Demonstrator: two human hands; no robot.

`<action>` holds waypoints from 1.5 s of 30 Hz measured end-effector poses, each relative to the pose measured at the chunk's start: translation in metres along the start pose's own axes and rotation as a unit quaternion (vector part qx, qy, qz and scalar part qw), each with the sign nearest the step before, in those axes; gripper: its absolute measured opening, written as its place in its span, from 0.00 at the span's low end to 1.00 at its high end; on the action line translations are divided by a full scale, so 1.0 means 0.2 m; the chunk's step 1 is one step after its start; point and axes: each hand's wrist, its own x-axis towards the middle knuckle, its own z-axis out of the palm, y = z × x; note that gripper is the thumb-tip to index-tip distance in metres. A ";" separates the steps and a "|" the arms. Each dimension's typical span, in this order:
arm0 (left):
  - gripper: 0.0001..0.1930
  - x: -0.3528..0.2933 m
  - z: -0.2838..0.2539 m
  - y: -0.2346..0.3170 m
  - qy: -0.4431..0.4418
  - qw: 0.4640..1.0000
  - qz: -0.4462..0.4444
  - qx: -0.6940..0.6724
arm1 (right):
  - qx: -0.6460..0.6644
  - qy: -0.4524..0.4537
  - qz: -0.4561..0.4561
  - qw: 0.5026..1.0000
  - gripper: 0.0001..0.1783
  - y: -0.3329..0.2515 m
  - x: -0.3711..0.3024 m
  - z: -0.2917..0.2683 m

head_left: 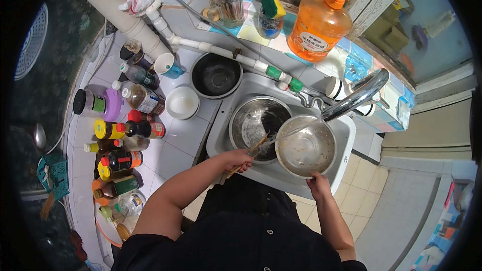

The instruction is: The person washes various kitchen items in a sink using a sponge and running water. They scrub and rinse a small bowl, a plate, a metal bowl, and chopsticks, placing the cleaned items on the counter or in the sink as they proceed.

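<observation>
Closed around a pair of wooden chopsticks (257,144), my left hand (237,161) is at the front of the sink (346,135). The chopstick tips point away from me, over a larger metal basin (241,120) in the sink. That basin has a dark patch inside that I cannot make out. My right hand (319,186) pinches the near rim of a metal bowl (307,145), tilted beside and partly over the basin. Specks dot the bowl's inside. A thin stream of water runs from the faucet (356,95) past the bowl's left edge toward the chopsticks.
Left of the sink stand a black bowl (217,75), a white bowl (182,103), a mug (168,65) and several sauce bottles (143,129). Behind it, the ledge holds an orange pump bottle (320,25), a sponge (271,1) on a jar, and a glass holding brushes (229,10).
</observation>
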 end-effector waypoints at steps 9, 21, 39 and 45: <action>0.04 -0.03 -0.05 0.07 0.006 0.995 0.026 -0.098 | 0.012 0.006 0.014 1.000 0.08 0.07 -0.05 -0.04; 0.08 -0.32 -0.15 0.04 0.133 0.981 0.140 -0.030 | -0.066 -0.105 0.062 0.990 0.06 0.19 0.24 0.50; 0.10 0.14 -0.14 0.01 0.182 0.975 0.098 0.086 | -0.044 -0.031 0.064 0.997 0.16 0.42 0.51 0.66; 0.24 0.41 -0.22 0.00 0.251 0.911 0.142 0.293 | -0.105 -0.041 -0.002 0.994 0.13 0.40 0.38 0.37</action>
